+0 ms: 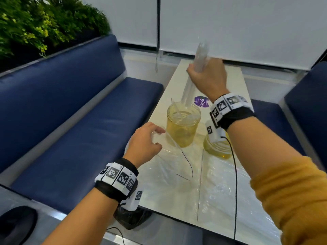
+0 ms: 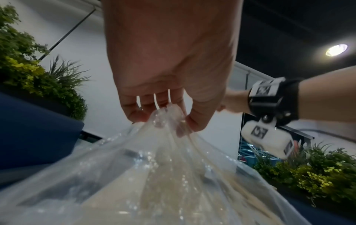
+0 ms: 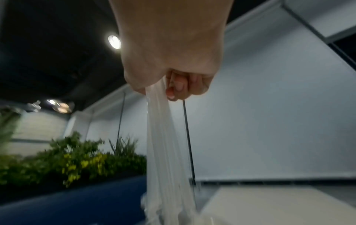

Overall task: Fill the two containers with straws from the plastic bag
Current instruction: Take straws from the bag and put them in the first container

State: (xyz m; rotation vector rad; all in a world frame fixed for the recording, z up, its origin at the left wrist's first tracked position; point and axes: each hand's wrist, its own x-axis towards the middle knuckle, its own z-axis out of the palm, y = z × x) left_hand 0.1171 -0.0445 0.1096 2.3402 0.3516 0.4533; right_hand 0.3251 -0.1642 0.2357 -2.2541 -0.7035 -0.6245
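My right hand (image 1: 207, 75) (image 3: 173, 85) grips a bundle of clear straws (image 1: 192, 82) (image 3: 167, 144), tilted, with its lower ends inside the farther yellow-tinted jar (image 1: 183, 126). A few straws lie in that jar. The nearer yellow jar (image 1: 218, 149) stands to its right, partly hidden under my right wrist. My left hand (image 1: 145, 140) (image 2: 163, 109) pinches the gathered edge of the clear plastic bag (image 1: 177, 174) (image 2: 154, 175), which lies flat on the white table (image 1: 228, 80) in front of the jars.
A blue bench (image 1: 74, 110) runs along the table's left side, with green plants (image 1: 35, 29) behind it. Another blue seat (image 1: 307, 103) is at the right. A purple sticker (image 1: 201, 101) sits on the table beyond the jars. White blinds (image 1: 230, 23) hang at the far end.
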